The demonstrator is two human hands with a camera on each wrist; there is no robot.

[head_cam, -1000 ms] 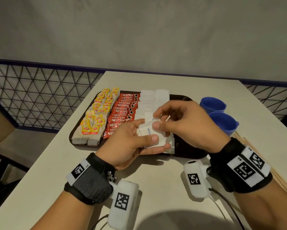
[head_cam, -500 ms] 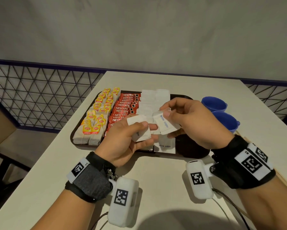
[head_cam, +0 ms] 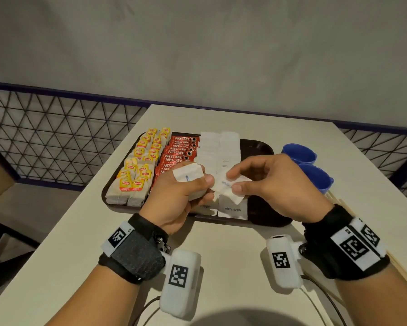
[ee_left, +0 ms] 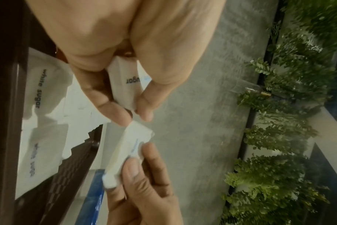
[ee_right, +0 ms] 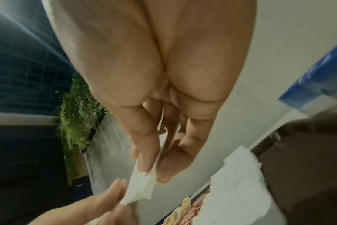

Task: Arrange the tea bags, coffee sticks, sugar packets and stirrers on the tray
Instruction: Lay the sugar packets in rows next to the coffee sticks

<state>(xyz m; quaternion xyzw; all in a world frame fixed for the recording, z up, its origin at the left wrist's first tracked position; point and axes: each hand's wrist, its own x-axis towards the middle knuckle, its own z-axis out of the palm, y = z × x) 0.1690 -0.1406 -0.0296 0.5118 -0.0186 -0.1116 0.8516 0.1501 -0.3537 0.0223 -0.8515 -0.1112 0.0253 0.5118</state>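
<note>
A dark brown tray (head_cam: 263,147) holds yellow-tagged tea bags (head_cam: 136,175) at the left, red coffee sticks (head_cam: 179,151) beside them, and white sugar packets (head_cam: 219,149) in two rows. My left hand (head_cam: 186,187) grips a small stack of sugar packets (head_cam: 187,176) (ee_left: 127,86) over the tray's near edge. My right hand (head_cam: 235,182) pinches a single sugar packet (head_cam: 228,188) (ee_left: 131,146) (ee_right: 142,188) just right of the stack. A packet marked "white sugar" (head_cam: 233,207) lies on the tray below the hands. Wooden stirrers (head_cam: 336,201) lie off the tray at the right.
Two blue cups (head_cam: 300,154) stand right of the tray, near the stirrers. The pale table (head_cam: 221,255) ends at a mesh railing (head_cam: 56,137) on the left and at a grey wall behind. Cables run from the wrist cameras at the near edge.
My right hand has drawn one packet off the left hand's stack and lowered it toward the tray. The left hand shifted slightly left with its stack.
</note>
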